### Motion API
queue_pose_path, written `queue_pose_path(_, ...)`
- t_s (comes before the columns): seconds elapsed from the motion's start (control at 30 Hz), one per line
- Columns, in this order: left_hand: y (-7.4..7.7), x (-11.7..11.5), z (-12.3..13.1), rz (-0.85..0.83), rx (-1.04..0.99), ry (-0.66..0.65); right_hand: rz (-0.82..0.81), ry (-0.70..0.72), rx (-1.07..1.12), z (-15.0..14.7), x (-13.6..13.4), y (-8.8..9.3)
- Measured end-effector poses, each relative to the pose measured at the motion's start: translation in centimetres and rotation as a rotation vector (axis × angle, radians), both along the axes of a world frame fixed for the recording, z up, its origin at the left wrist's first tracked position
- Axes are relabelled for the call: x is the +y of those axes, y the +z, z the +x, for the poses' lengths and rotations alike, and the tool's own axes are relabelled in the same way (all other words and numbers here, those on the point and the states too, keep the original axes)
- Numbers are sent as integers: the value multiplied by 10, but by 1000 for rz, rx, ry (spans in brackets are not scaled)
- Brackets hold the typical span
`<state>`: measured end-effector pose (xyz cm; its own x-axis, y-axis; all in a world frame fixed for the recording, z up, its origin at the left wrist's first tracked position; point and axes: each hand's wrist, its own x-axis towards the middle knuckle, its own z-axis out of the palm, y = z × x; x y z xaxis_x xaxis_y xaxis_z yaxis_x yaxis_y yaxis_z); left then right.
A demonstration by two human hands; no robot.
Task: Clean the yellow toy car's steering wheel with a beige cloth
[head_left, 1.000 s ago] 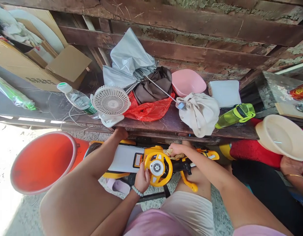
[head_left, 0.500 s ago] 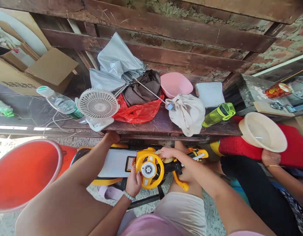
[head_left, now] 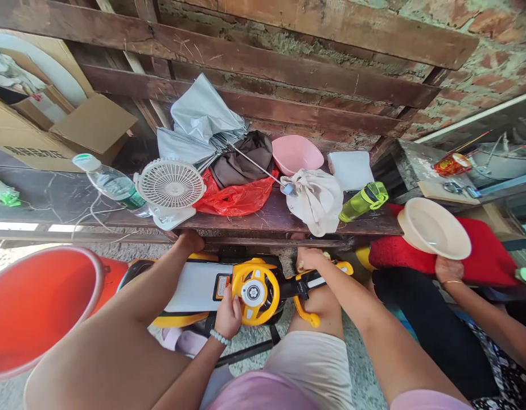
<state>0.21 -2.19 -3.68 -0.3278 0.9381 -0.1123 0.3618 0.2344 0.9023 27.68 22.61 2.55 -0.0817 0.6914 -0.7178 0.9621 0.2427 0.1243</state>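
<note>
A yellow, white and black ride-on toy car (head_left: 192, 285) lies between my legs below the bench. My left hand (head_left: 229, 314), with a beaded bracelet on its wrist, is closed on the left rim of its yellow steering wheel (head_left: 271, 310). My right hand (head_left: 312, 259) is over my right lower leg, beside the black bar and the yellow handle (head_left: 344, 267). Its fingers are curled down; small yellowish bits show at its edges, and what it holds is too small to make out.
On the wooden bench (head_left: 246, 225) are a fan (head_left: 171, 185), a water bottle (head_left: 113, 182), a silver umbrella (head_left: 203, 114), a red bag (head_left: 237, 199), a pink basin (head_left: 297, 155) and a green bottle (head_left: 363, 202). An orange bucket (head_left: 36, 307) stands left. Another person's hand (head_left: 448, 269) holds a cream basin (head_left: 434, 228).
My right hand has moved right, from the top of the steering wheel to beside the yellow handle. My left hand stays on the wheel. The view has shifted slightly to the right.
</note>
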Motion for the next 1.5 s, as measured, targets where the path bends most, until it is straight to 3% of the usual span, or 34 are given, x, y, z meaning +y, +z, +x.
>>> queue_pose_path(0.13,1,3,-2,12,-13,2,-225,34,196,-56,-22,-13)
queue_pose_path(0.23,4,5,-3,-2,-30,-18,-294,29,314,-64,-25,-10)
queue_pose_path(0.33,9,7,-4,-37,-54,-36,-236,81,332,-38,-21,5)
queue_pose_path(0.43,12,8,-4,-59,-57,-41,-40,106,217,6,-16,26)
queue_pose_path(0.57,11,9,-5,-32,-49,-31,177,-46,59,50,-18,47)
queue_pose_path(0.67,8,10,-6,-15,-30,-16,205,-101,95,42,-32,48)
queue_pose_path(0.83,6,12,-8,-5,-2,-4,77,-59,440,-15,-54,35)
queue_pose_path(0.9,7,13,-9,-2,-6,-8,47,-64,504,-22,-55,33)
queue_pose_path(1.0,10,14,-9,-2,-25,-25,117,-58,454,0,-50,33)
queue_pose_path(1.13,13,15,-8,2,-15,-12,364,-107,215,55,-43,35)
queue_pose_path(1.23,13,16,-7,-4,-32,0,449,-173,129,69,-44,36)
queue_pose_path(1.5,18,18,-9,0,-40,-8,187,-89,399,-17,-60,28)
